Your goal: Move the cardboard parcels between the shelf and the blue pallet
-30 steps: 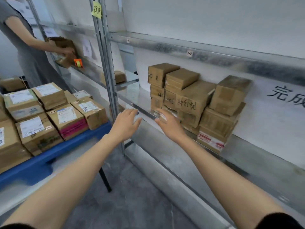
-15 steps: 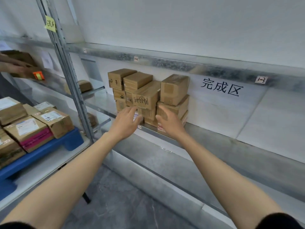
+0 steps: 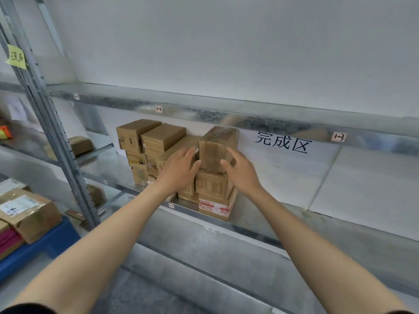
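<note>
Seemingly stiff and light, the top box [image 3: 218, 146] on the shelf [image 3: 260, 230] sits between the left hand [image 3: 181, 172] and right hand [image 3: 241, 174], both loose-fingered and empty, best squeezed by opposite sides.

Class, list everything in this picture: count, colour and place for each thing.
cardboard parcels: about ten, brown, stacked on the shelf
top right parcel: one, brown, between the hands
shelf: one, grey metal, along the wall
sign: one, black on white, right of the stack
sticky note: one, yellow, on the upright
pallet: one, blue, lower left
labelled parcels: few, brown, on the pallet
left hand: one, at the parcel's left
right hand: one, at its right
</note>
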